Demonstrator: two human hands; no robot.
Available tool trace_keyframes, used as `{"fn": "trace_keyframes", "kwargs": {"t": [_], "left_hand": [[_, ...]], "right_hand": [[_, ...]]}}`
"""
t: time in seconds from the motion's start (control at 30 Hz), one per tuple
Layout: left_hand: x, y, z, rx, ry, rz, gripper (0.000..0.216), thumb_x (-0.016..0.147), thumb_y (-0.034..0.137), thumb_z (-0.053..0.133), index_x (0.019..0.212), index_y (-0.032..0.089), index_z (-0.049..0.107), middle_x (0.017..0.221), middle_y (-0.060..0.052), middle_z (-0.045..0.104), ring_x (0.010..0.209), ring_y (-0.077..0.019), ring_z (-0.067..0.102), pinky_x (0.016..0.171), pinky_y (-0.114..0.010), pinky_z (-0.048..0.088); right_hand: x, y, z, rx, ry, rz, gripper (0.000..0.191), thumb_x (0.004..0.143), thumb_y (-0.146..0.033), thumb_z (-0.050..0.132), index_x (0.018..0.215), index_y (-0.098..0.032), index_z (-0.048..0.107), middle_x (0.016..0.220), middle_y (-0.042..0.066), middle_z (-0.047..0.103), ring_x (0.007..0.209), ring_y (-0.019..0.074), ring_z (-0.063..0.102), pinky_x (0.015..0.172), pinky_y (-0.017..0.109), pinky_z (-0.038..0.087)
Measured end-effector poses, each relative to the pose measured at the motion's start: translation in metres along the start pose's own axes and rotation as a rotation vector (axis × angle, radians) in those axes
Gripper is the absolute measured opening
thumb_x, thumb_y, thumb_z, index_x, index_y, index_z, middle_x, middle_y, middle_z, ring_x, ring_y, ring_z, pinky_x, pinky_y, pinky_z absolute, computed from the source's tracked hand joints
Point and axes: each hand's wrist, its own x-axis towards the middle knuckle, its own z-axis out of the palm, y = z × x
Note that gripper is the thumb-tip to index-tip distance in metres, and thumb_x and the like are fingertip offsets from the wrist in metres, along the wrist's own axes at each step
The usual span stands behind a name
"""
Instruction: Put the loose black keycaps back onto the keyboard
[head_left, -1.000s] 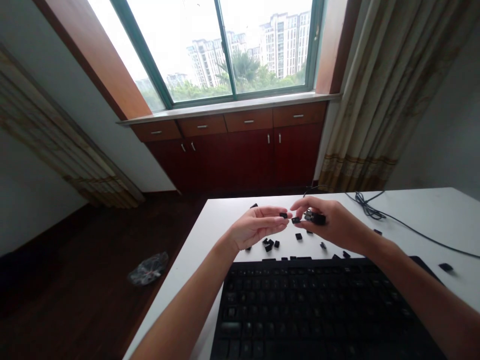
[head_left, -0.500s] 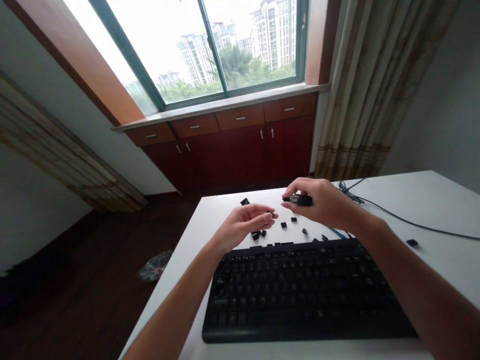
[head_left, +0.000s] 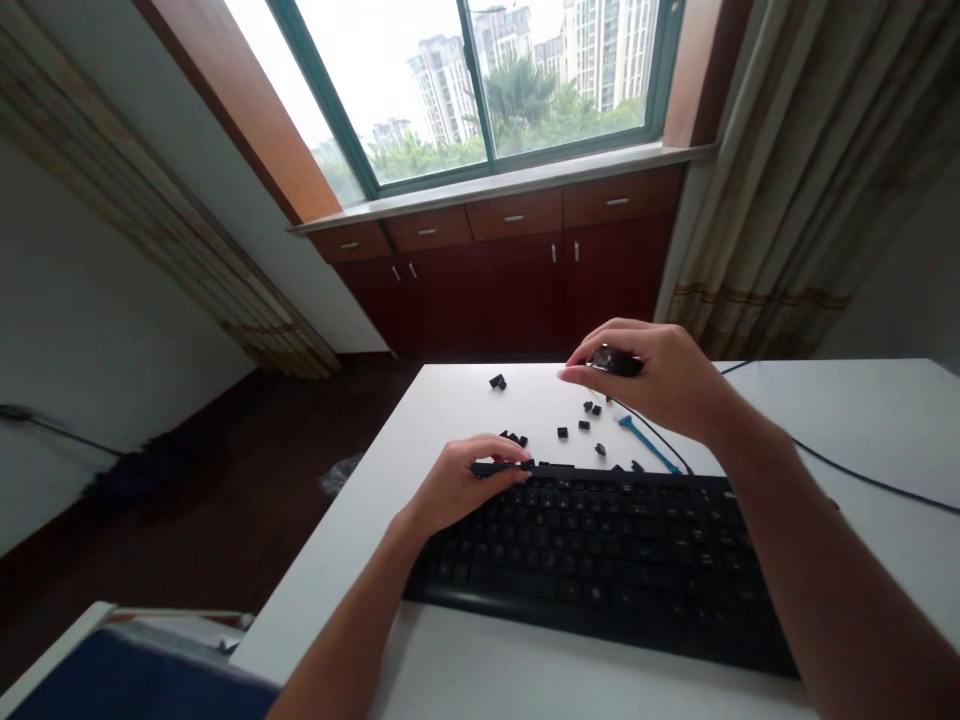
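Observation:
A black keyboard lies across the white table in front of me. My left hand is closed on its far left corner, fingers over the back edge and thumb on top. Above the table, beyond the keyboard, my right hand grips a small dark tool between thumb and fingers. Its kind is unclear because the hand covers part of it. Several loose black keycaps are scattered behind the keyboard. Near them lies a blue stick-shaped tool with a wider head.
The white table has its left edge near my left forearm. A black cable runs over its right side. On the floor to the left is a clear plastic bag. A dark blue surface shows at lower left. Cabinets stand under the window.
My left hand has gone from pinching a small black piece over the table to the keyboard's far left corner. My right hand still holds the dark tool. The view has shifted.

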Motion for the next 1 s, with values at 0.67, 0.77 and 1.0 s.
{"fn": "trace_keyframes", "kwargs": {"t": [0.67,0.77,1.0], "left_hand": [[0.01,-0.02,-0.004,0.091,-0.25,0.136,0.019,0.093,0.029,0.063,0.104,0.029,0.078,0.104,-0.005,0.077,0.097,-0.0226,0.067,0.093,-0.036,0.048],[0.004,-0.023,0.001,0.079,-0.207,0.137,0.018,0.092,0.028,0.064,0.102,0.029,0.078,0.104,-0.005,0.077,0.096,-0.0225,0.067,0.092,-0.036,0.049],[-0.007,-0.023,0.011,0.066,-0.125,0.122,0.02,0.091,0.024,0.064,0.103,0.03,0.078,0.104,-0.004,0.077,0.097,-0.0239,0.066,0.091,-0.036,0.048]], "right_hand": [[-0.004,-0.004,0.011,-0.199,-0.052,0.064,0.024,0.088,-0.047,0.067,0.097,-0.026,0.073,0.092,0.002,0.077,0.079,0.0215,0.071,0.071,0.032,0.052],[-0.01,-0.01,0.03,-0.207,-0.107,0.091,0.026,0.084,-0.05,0.071,0.088,-0.025,0.069,0.081,0.001,0.075,0.07,0.0192,0.068,0.064,0.03,0.048],[-0.054,0.006,0.08,-0.288,-0.355,0.023,0.014,0.094,-0.036,0.062,0.092,-0.023,0.068,0.09,0.003,0.075,0.08,0.0205,0.069,0.072,0.032,0.048]]}}
